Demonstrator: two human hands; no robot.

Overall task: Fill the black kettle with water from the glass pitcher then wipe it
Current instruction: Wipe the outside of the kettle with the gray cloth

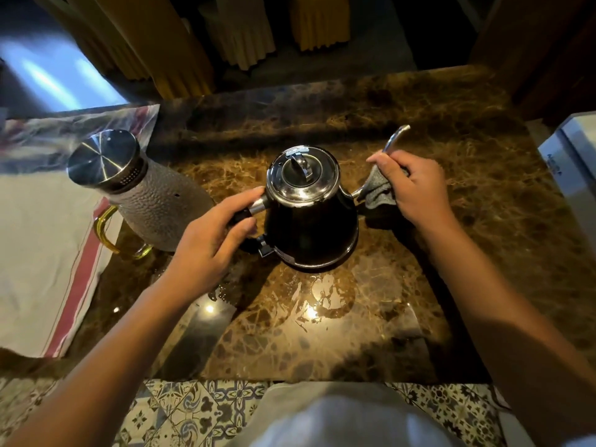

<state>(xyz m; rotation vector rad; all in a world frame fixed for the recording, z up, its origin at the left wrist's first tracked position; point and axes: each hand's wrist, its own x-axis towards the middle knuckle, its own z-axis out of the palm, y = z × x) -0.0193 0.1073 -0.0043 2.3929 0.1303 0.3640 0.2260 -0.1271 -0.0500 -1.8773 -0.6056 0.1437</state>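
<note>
The black kettle (311,230) stands upright in the middle of the brown marble counter (322,333), its shiny lid closed. My left hand (209,243) grips its black handle on the left side. A thin silver spout (395,138) curves up to the right. My right hand (414,188) holds a grey cloth (379,191) wrapped round the lower spout. To the left stands the glass pitcher (154,201), textured, with a steel lid and a yellow handle, untouched.
A white cloth with red stripes (42,240) covers the counter's left part, under plastic film at the back. Wet patches shine on the marble in front of the kettle. A grey box (571,162) sits at the right edge. Patterned floor tiles lie below.
</note>
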